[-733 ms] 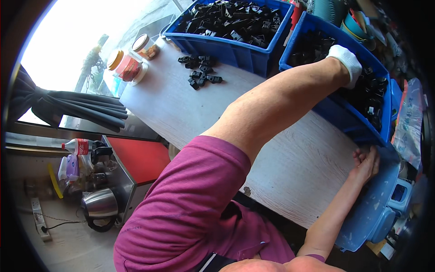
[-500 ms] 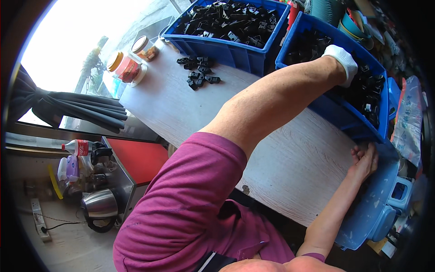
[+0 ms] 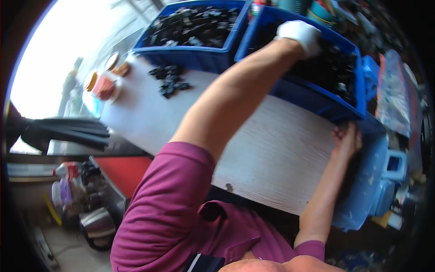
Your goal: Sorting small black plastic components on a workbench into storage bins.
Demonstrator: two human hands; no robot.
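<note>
My left hand [image 3: 297, 37], in a white glove, reaches into the right blue crate [image 3: 317, 96], which holds a heap of small black plastic parts [image 3: 342, 63]. Blur and the crate's contents hide its fingers, so what it grasps cannot be seen. My bare right hand [image 3: 348, 139] rests at the table's right side, just below that crate's near corner. Its fingers are loosely bent and apart, with nothing visible in them. A small cluster of black parts [image 3: 170, 80] lies on the pale wooden table [image 3: 267, 149], left of my left forearm.
Another blue crate [image 3: 186, 56], full of black parts, stands at the back left. Jars [image 3: 102, 86] sit by the window. A light-blue plastic bin [image 3: 362, 190] adjoins the table's right edge. Lower left are a red-topped cabinet [image 3: 122, 170] and a metal kettle [image 3: 97, 224].
The whole view has shifted, so the table and crates appear further left and partly higher. My gloved left hand has moved left within the right crate. My right hand stays by its corner.
</note>
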